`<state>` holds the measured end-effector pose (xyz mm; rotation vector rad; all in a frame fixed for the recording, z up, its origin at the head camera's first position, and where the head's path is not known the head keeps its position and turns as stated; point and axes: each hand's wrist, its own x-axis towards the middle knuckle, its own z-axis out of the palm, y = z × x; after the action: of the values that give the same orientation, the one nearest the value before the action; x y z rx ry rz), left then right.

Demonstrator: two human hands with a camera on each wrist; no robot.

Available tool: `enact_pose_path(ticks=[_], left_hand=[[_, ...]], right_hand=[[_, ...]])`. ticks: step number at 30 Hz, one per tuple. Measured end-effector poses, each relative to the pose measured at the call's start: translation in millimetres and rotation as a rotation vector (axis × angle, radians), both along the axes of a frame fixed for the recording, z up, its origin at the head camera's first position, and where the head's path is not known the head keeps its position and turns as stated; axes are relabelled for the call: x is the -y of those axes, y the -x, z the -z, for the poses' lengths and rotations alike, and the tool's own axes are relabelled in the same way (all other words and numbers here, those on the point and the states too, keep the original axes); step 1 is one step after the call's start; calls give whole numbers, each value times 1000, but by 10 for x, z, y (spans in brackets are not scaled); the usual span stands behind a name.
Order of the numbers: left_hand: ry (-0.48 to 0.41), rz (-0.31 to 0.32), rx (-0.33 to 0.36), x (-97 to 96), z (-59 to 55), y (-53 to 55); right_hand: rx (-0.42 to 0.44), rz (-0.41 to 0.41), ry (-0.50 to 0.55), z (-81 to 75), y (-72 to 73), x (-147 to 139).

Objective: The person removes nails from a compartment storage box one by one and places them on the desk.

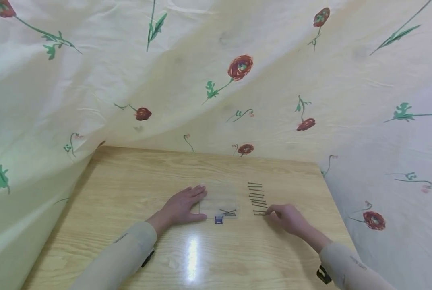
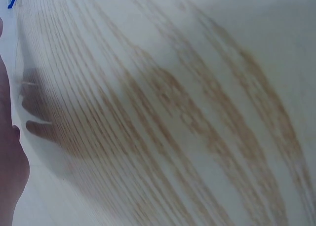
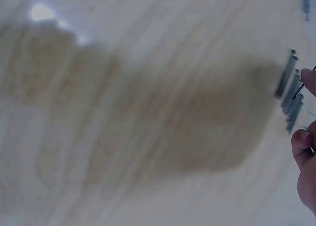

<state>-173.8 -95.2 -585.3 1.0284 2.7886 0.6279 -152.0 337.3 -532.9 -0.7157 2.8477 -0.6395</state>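
A row of nails (image 1: 257,196) is extending away from the fingertips of the right hand (image 1: 288,217), whose thumb and finger are pinching the end of the nearest nail (image 1: 259,214). Left of that hand, a few crossed nails (image 1: 228,212) are lying at a transparent square piece (image 1: 219,195); whether inside or on top, one cannot tell. The left hand (image 1: 181,205), spread and grasping nothing, is resting along this piece's left edge. Right of its thumb, a blue tag (image 1: 218,220) is showing. Beneath both hands a wood-grain table (image 1: 147,173) is spreading; beyond them, flowered cloth (image 1: 187,80) is hanging.
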Motion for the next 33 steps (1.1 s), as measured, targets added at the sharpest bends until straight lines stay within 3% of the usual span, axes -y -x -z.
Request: enact_pose_path(ticks=[8, 18, 27, 33], left_hand=[[6, 0, 6, -11, 17, 6], [-3, -16, 42, -9, -34, -21], [5, -14, 48, -12, -19, -12], [1, -18, 50, -8, -31, -16]], right_hand=[[-46, -99, -5, 135, -47, 6], [-73, -112, 7, 224, -30, -10], [-102, -108, -1, 233, -34, 16], [-140, -113, 29, 148, 32, 121]])
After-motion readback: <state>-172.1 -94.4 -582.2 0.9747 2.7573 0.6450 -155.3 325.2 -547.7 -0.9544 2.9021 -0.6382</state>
